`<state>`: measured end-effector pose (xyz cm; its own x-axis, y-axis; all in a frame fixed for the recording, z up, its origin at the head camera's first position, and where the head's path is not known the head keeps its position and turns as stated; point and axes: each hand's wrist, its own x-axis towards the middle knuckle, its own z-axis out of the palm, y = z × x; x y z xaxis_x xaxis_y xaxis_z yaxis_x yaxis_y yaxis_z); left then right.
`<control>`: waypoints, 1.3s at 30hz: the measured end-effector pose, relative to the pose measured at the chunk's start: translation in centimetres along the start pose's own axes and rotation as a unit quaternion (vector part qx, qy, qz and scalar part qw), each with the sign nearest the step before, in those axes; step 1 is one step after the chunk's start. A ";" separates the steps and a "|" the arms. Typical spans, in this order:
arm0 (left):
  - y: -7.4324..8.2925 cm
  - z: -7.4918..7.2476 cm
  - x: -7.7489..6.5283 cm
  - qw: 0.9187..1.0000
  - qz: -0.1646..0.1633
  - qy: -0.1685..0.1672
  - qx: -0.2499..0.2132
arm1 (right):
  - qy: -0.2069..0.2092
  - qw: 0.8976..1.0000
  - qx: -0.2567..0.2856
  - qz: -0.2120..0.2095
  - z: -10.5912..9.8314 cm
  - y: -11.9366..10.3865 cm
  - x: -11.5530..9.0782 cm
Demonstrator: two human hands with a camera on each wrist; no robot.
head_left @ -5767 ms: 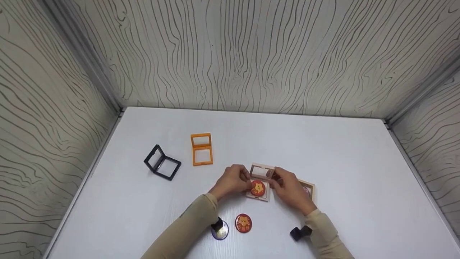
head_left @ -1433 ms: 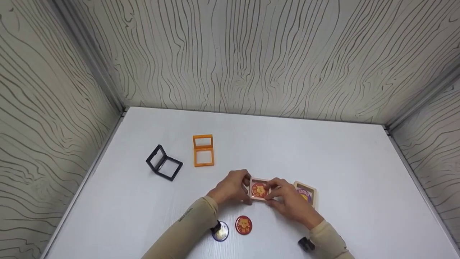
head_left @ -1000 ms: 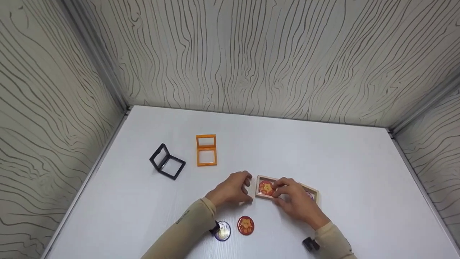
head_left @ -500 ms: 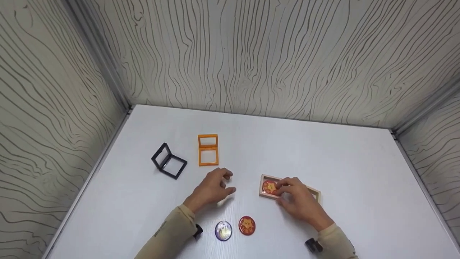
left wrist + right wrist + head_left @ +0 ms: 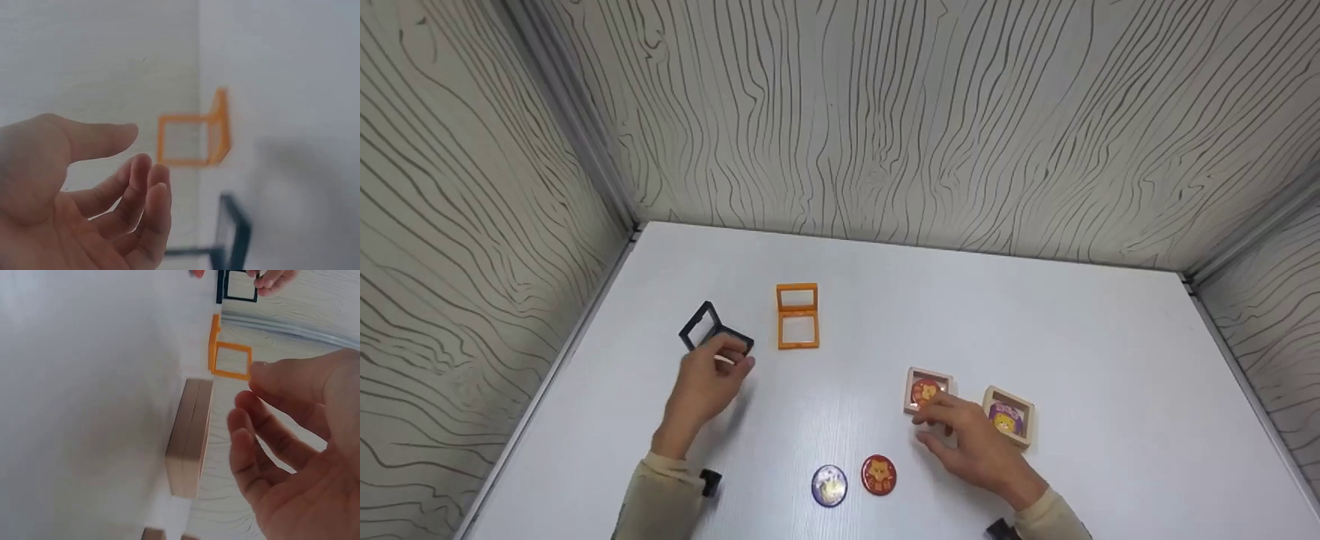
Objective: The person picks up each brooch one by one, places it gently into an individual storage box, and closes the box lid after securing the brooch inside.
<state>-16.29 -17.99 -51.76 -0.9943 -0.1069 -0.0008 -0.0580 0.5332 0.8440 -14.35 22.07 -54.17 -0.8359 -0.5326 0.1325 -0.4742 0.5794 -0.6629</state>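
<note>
My left hand (image 5: 709, 382) reaches over the near side of a black hinged display frame (image 5: 700, 327), whose lid stands up. In the left wrist view its thumb and loosely bent fingers are apart with nothing between them, and the blurred black frame (image 5: 235, 230) lies beyond. My right hand (image 5: 971, 442) hovers at the near right corner of a closed pale wooden-coloured frame (image 5: 910, 390) with a red star badge (image 5: 924, 391) inside. The right wrist view shows that frame (image 5: 188, 433) beside the fingertips, with a gap between.
An orange hinged frame (image 5: 798, 347) stands open behind the hands. Right of my right hand lies another pale frame (image 5: 1029, 420) with a purple-and-yellow badge (image 5: 1005, 420). Two loose round badges, one blue-rimmed (image 5: 829, 486) and one red (image 5: 879, 475), lie near the front of the white table (image 5: 1035, 322).
The pale frame's lid has been shut over the red badge. My left hand has left it and moved left to the black frame; my right hand has let go and drawn back slightly.
</note>
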 end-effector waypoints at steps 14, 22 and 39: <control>-2.8 -4.5 0.8 0.991 -0.089 0.097 0.002 | -0.067 0.997 0.046 -0.003 1.6 -1.8 -0.1; -4.4 -4.5 1.8 0.990 -0.126 0.064 -0.020 | -0.101 0.995 0.022 0.009 3.1 -2.0 -0.1; -6.7 -3.8 2.9 0.993 -0.114 -0.007 0.037 | -0.091 0.992 0.059 0.059 4.1 -2.2 0.1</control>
<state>-18.41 -25.08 -55.39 -0.9555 -0.2207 -0.1959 -0.2884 0.5570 0.7788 -12.27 18.24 -55.73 -0.8149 -0.5741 -0.0798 -0.3309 0.5737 -0.7492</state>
